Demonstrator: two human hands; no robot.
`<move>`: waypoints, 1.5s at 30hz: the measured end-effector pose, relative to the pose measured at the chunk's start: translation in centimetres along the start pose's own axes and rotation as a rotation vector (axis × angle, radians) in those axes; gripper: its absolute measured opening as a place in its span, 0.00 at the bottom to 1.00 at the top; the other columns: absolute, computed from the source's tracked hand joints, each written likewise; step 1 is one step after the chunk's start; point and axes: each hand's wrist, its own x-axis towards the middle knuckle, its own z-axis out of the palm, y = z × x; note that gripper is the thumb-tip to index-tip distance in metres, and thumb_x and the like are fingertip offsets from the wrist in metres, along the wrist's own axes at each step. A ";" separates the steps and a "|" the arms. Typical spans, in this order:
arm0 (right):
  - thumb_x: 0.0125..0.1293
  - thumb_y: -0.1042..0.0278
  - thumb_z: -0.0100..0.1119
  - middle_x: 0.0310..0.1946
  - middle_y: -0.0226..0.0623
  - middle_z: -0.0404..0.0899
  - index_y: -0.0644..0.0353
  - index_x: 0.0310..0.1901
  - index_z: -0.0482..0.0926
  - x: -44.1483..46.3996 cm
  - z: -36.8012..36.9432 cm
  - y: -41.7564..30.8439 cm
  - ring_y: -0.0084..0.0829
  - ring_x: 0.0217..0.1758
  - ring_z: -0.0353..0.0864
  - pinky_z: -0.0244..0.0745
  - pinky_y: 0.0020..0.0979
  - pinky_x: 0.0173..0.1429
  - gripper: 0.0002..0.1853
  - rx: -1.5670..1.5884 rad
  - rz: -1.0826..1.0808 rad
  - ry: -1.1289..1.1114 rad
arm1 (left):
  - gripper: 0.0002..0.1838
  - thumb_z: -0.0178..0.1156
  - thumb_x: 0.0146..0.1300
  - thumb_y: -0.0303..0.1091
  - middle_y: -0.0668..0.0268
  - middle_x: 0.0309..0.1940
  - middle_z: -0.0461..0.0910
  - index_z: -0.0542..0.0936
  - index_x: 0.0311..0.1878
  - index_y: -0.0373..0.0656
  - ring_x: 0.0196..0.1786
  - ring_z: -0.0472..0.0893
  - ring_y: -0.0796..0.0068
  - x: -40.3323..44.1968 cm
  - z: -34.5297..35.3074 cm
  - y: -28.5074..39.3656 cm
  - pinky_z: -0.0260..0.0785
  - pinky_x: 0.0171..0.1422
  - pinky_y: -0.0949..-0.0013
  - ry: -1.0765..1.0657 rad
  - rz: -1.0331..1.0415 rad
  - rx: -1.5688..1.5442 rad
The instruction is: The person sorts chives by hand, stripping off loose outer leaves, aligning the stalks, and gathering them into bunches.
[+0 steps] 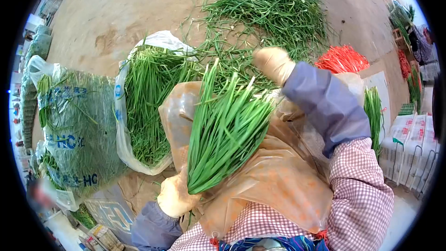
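The green bunch [227, 137] is laid against the left hand [175, 196], nearer the body than the right hand [274, 65]; whether either's fingers are closed cannot be told.

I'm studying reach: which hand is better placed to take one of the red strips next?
Likely the right hand: it is extended forward, nearer the red strips, while the left hand is by the near end of the green bunch.

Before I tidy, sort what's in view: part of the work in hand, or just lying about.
Likely in use: green bunch, loose green pile, brown apron, open bag, red strips.
Seemingly just about: white crates, lettered sheet.
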 end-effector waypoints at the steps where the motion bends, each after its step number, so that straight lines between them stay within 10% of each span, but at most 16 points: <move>1: 0.65 0.66 0.53 0.30 0.46 0.82 0.59 0.38 0.81 -0.6 -1.5 2.3 0.47 0.35 0.84 0.79 0.41 0.40 0.09 0.059 0.171 0.130 | 0.39 0.69 0.50 0.36 0.50 0.34 0.84 0.67 0.66 0.37 0.36 0.85 0.49 -0.1 0.1 0.0 0.78 0.40 0.56 0.000 -0.007 0.000; 4: 0.63 0.66 0.61 0.39 0.45 0.82 0.60 0.47 0.81 -4.9 -5.4 3.4 0.43 0.44 0.82 0.78 0.37 0.49 0.12 0.317 0.171 0.310 | 0.33 0.68 0.52 0.33 0.50 0.36 0.85 0.70 0.64 0.40 0.39 0.85 0.49 -0.3 0.2 0.5 0.78 0.43 0.57 0.046 -0.036 -0.075; 8: 0.59 0.67 0.68 0.48 0.44 0.80 0.54 0.53 0.81 -10.6 -8.4 -4.3 0.46 0.49 0.80 0.75 0.41 0.55 0.19 0.753 -0.485 0.225 | 0.35 0.68 0.50 0.32 0.50 0.35 0.85 0.69 0.64 0.39 0.39 0.85 0.49 0.2 0.4 -0.1 0.78 0.42 0.57 0.020 -0.016 -0.102; 13: 0.60 0.66 0.68 0.46 0.41 0.80 0.56 0.47 0.79 -10.9 -4.1 -9.4 0.45 0.47 0.80 0.75 0.43 0.51 0.14 0.415 -0.855 0.509 | 0.40 0.68 0.47 0.33 0.51 0.33 0.84 0.66 0.67 0.37 0.35 0.85 0.49 0.2 0.8 -0.1 0.78 0.40 0.56 0.020 0.011 -0.006; 18: 0.71 0.67 0.58 0.27 0.31 0.80 0.59 0.44 0.78 -11.0 -2.8 -9.3 0.24 0.30 0.81 0.76 0.27 0.38 0.06 1.547 -0.062 0.419 | 0.44 0.70 0.46 0.34 0.51 0.33 0.84 0.64 0.69 0.38 0.35 0.85 0.50 -0.4 0.9 -0.1 0.77 0.41 0.56 0.010 -0.039 -0.025; 22: 0.70 0.65 0.60 0.28 0.30 0.79 0.60 0.42 0.78 -7.0 -3.9 1.5 0.23 0.27 0.78 0.78 0.29 0.33 0.08 1.425 0.412 0.565 | 0.37 0.67 0.53 0.36 0.51 0.35 0.84 0.66 0.66 0.38 0.36 0.85 0.49 -0.4 1.1 -0.5 0.77 0.40 0.56 0.024 0.016 -0.007; 24: 0.68 0.61 0.62 0.43 0.37 0.83 0.61 0.53 0.77 -5.5 -2.2 4.9 0.32 0.43 0.82 0.80 0.33 0.49 0.17 0.774 0.255 0.542 | 0.33 0.65 0.57 0.37 0.50 0.35 0.85 0.67 0.64 0.38 0.37 0.85 0.47 -0.4 1.1 -0.7 0.77 0.39 0.55 0.026 0.046 0.009; 27: 0.67 0.51 0.62 0.68 0.46 0.67 0.56 0.70 0.64 -4.6 -5.3 -1.5 0.40 0.71 0.68 0.65 0.35 0.71 0.34 0.903 0.047 0.189 | 0.33 0.66 0.58 0.38 0.50 0.35 0.84 0.67 0.64 0.39 0.37 0.85 0.47 -0.2 1.0 -0.8 0.77 0.39 0.56 0.012 0.069 0.009; 32: 0.64 0.44 0.64 0.46 0.39 0.84 0.58 0.55 0.81 -0.8 -3.7 -6.2 0.36 0.52 0.80 0.72 0.36 0.60 0.27 0.996 -0.008 -0.493 | 0.33 0.67 0.57 0.39 0.50 0.35 0.84 0.67 0.64 0.39 0.36 0.85 0.48 -0.4 0.9 -0.7 0.78 0.39 0.56 0.026 0.095 0.003; 38: 0.66 0.62 0.64 0.25 0.30 0.80 0.60 0.36 0.84 -0.4 -1.2 -1.4 0.24 0.30 0.77 0.75 0.29 0.39 0.09 1.292 0.041 0.345 | 0.37 0.71 0.50 0.39 0.53 0.34 0.85 0.70 0.63 0.38 0.34 0.85 0.51 -0.4 1.2 -1.7 0.78 0.39 0.57 0.014 0.028 -0.047; 41: 0.65 0.61 0.64 0.29 0.33 0.82 0.63 0.39 0.82 1.2 -0.2 8.2 0.25 0.33 0.77 0.75 0.31 0.42 0.12 0.994 0.611 0.652 | 0.37 0.72 0.48 0.41 0.53 0.33 0.84 0.72 0.61 0.36 0.33 0.85 0.51 -0.2 1.2 -2.1 0.78 0.38 0.57 0.008 0.029 -0.038; 45: 0.66 0.53 0.62 0.49 0.37 0.82 0.58 0.62 0.72 -0.3 -3.0 -0.4 0.31 0.50 0.78 0.75 0.34 0.54 0.27 1.114 0.158 0.103 | 0.35 0.72 0.49 0.41 0.54 0.33 0.84 0.73 0.59 0.35 0.31 0.85 0.51 0.2 0.8 -1.5 0.78 0.38 0.57 -0.007 -0.004 -0.022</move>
